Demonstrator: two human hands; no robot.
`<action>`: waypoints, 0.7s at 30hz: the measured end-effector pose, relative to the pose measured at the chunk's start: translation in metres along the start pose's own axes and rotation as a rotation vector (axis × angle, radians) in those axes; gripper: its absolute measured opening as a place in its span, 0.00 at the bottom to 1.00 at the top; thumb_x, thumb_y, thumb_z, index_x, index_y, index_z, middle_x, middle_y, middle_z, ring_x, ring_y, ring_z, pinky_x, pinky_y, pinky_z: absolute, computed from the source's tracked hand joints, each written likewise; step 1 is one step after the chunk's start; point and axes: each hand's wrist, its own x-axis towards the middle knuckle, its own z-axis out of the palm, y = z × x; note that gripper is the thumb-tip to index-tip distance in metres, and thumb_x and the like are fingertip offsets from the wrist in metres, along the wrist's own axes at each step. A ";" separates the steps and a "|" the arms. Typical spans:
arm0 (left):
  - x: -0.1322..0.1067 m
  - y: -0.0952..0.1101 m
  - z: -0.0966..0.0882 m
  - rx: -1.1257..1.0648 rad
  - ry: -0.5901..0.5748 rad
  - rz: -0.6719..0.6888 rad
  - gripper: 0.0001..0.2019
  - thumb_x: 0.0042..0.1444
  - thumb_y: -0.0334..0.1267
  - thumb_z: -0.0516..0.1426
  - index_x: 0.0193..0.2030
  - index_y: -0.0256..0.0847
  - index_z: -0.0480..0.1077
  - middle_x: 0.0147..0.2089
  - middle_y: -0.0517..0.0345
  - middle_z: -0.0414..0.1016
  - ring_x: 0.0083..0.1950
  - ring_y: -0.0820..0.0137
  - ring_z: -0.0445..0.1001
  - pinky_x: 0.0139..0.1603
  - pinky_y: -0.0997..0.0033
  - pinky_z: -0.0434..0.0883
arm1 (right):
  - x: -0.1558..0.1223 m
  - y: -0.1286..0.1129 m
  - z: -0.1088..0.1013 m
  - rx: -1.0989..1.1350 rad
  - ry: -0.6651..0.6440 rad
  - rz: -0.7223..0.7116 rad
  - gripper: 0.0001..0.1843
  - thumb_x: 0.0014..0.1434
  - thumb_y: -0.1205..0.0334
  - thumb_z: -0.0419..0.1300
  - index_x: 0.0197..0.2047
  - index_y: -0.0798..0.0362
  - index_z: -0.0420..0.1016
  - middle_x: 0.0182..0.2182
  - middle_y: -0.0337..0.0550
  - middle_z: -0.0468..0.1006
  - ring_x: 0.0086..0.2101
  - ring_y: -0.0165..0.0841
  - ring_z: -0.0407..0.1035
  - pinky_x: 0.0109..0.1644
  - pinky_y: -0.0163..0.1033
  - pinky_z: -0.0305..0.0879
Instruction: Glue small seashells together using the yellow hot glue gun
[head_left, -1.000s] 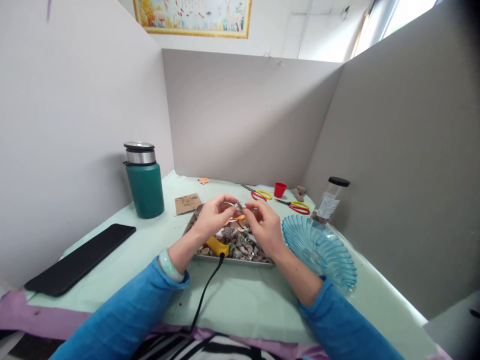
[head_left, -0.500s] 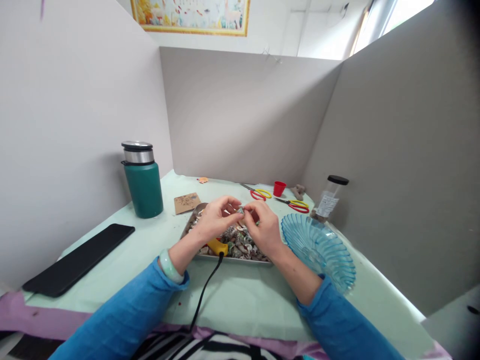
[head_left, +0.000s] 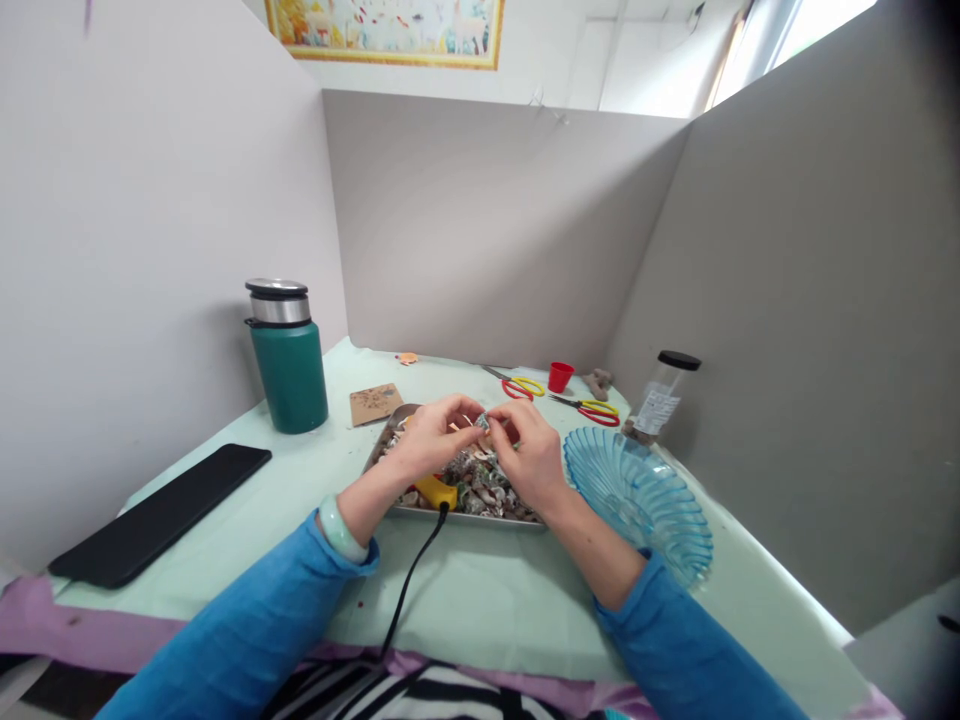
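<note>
Over a metal tray point(head_left: 465, 519) of small shells and pebble-like bits point(head_left: 487, 487), my left hand point(head_left: 435, 436) and my right hand point(head_left: 527, 449) meet fingertip to fingertip. Between them they pinch a small greyish-green piece point(head_left: 482, 422), which looks like a shell; its exact kind is too small to make out. Both hands are closed at the fingertips. Below my left hand, a yellow tool handle point(head_left: 437, 492) with a black cord point(head_left: 412, 580) lies in the tray, its front end hidden by the shells and my hand.
At left stand a green bottle point(head_left: 289, 370) and a black flat pad point(head_left: 165, 515). Brown cardboard point(head_left: 375, 403) lies behind the tray. Scissors point(head_left: 523, 387), more scissors point(head_left: 596, 411) and a red cup point(head_left: 560, 377) are at the back. A blue glass plate point(head_left: 637, 500) and a clear jar point(head_left: 660, 398) sit right.
My hands stay almost in place, with the small piece turned slightly between the fingertips. The whole view has shifted a little.
</note>
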 end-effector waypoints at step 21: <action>0.001 0.001 -0.007 -0.491 0.027 -0.093 0.16 0.50 0.38 0.61 0.44 0.36 0.67 0.40 0.53 0.75 0.38 0.70 0.75 0.41 0.68 0.73 | -0.002 -0.001 0.002 0.036 0.017 0.028 0.06 0.61 0.59 0.55 0.39 0.52 0.69 0.35 0.42 0.71 0.25 0.27 0.64 0.33 0.36 0.63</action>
